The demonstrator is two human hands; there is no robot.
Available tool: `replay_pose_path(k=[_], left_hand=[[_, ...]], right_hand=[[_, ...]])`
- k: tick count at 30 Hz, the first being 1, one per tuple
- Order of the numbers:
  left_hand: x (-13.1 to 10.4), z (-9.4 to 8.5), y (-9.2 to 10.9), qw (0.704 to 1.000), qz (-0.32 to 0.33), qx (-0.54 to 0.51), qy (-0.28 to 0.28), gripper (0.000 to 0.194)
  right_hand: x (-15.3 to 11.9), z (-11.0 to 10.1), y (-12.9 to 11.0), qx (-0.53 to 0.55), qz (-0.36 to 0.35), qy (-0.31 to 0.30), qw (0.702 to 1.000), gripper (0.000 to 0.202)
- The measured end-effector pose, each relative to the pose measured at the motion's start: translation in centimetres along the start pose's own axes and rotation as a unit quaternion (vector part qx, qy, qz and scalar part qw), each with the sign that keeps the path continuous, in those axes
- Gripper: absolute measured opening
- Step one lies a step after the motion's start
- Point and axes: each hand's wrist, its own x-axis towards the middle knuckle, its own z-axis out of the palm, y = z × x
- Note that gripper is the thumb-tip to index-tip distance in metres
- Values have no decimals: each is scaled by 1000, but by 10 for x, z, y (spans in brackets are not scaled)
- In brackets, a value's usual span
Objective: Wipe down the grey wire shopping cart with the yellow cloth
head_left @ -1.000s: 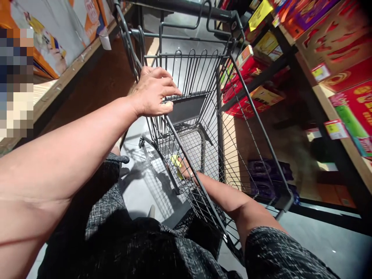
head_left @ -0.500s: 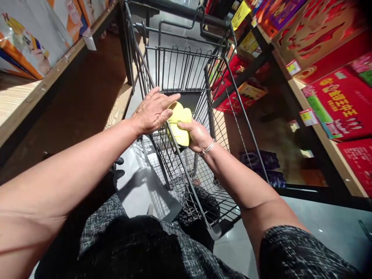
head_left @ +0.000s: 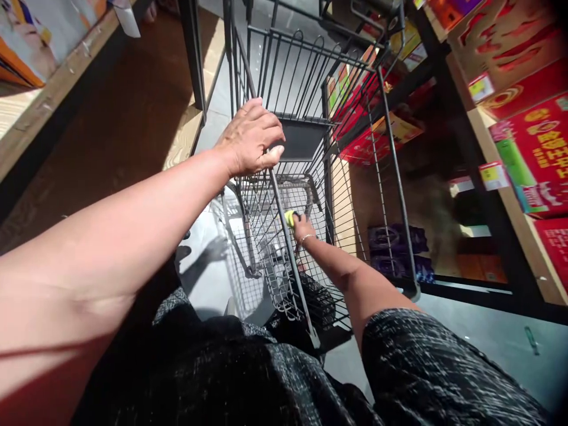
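Observation:
My left hand [head_left: 255, 139] is closed over the side rim of the black wire shopping cart [head_left: 284, 219], its fingers curled across the bar. Deep inside the basket, my right hand [head_left: 304, 226] grips a yellow cloth [head_left: 290, 218], of which only a small bunched part shows. A bracelet circles the right wrist. The cloth is close to the wire side and bottom of the cart; whether it touches them I cannot tell.
Wooden shelves [head_left: 66, 56] with boxed goods run along the left. On the right, shelving holds red gift boxes [head_left: 545, 151] with price tags, and purple packs [head_left: 397, 248] lie low down. A dark flap [head_left: 302, 139] spans the cart's far end.
My right hand has gone down into the basket with the yellow cloth. My left hand has left the cloth and closed on the cart rim. The view has shifted slightly.

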Motion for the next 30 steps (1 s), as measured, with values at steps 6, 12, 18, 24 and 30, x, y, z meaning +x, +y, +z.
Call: replay_pose_path(k=[6,12,18,24,30], left_hand=[[12,4,-16,999,23,15,-21,47],[19,22,-36,997,57,49,-14,73],[15,14,-26,995,40,87,-9,68],[13,0,-13,997,29,69,-30,60],[11,-8,-5,999,31,30,-32,58]], right_hand=[[3,-83,49,-151,69,81,983,42],[-17,-200,66,-165,29,368,914,48],[-3,-132,76,-221,25,243,944,48],[12,-27,55,-144,89,19,985,51],[0,19,8,-49,149,-70,985,68]])
